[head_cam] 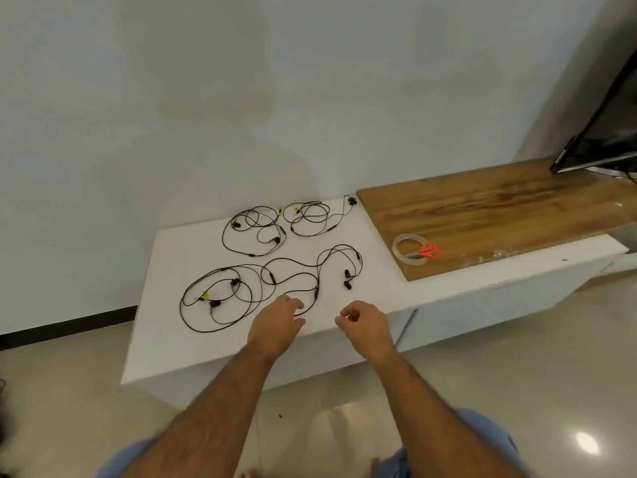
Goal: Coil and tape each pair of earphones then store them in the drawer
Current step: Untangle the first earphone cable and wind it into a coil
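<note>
**Earphone sorting station: four loose pairs, none yet coiled**

Item 1. White cabinet top [162, 305], the work surface. Four pairs of black wired earphones lie on it uncoiled: far-left pair [253, 232], far-right pair [312, 219], near-left pair [220, 298] with a yellow tag, and near-right pair [339, 270], whose cord runs leftward, crossing the near-left loops. Spread flat and mostly apart, probably so each cord can be picked out singly

Item 2. Left hand [277, 326], at the cabinet's front edge, fingers bent down onto a cord loop at the near end of the near pairs; whether it pinches the cord or only touches it cannot be told

Item 3. Right hand [363, 322], hovering just beside the left, fingers loosely curled, holding nothing; likely poised to take the cord for winding

Item 4. Wooden board [499, 215], to the right, bearing a clear tape roll [408, 248] and orange-handled scissors [429, 250] resting across it, kept within reach for binding

Item 5. Drawer: its front seems to sit below the top, though no drawer can be clearly made out; nothing stored

Status: first coil barely begun, by my judgement
</note>
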`<action>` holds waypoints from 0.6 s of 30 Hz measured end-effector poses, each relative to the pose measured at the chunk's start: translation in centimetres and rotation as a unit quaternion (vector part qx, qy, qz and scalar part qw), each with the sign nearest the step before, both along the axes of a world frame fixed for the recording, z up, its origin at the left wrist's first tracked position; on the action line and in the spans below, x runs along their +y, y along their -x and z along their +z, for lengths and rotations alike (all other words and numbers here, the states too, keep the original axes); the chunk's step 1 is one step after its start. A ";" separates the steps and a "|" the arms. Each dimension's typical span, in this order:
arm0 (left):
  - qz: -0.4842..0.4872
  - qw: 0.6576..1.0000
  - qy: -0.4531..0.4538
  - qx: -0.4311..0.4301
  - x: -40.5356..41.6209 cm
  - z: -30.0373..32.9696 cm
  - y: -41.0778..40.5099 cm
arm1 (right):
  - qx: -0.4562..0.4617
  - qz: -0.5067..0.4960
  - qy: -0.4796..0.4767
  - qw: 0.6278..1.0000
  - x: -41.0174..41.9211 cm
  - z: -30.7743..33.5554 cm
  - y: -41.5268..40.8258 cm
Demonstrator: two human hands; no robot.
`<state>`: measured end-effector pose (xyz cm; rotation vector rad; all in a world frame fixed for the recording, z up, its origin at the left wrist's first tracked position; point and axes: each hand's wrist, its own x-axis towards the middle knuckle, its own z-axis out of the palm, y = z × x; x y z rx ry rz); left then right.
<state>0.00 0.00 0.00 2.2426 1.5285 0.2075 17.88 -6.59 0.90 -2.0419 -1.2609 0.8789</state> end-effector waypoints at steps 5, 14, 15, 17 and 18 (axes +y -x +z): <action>0.030 0.999 0.024 0.025 1.6 -1.8 -1.1 | 0.053 0.008 -0.007 0.999 1.7 -1.2 0.4; 0.026 0.999 0.018 0.027 1.3 -1.4 -1.8 | 0.024 0.063 -0.047 0.997 2.2 -1.4 1.9; 0.021 0.999 0.014 0.021 1.1 -0.5 -1.9 | 0.024 0.058 -0.055 0.997 1.9 -1.3 2.0; 0.009 1.000 0.001 0.008 1.0 1.6 -2.1 | 0.023 0.048 -0.074 0.996 1.1 -0.6 2.0; 0.009 1.000 -0.007 -0.005 1.1 2.8 -2.1 | 0.023 0.043 -0.082 0.995 0.8 0.0 1.9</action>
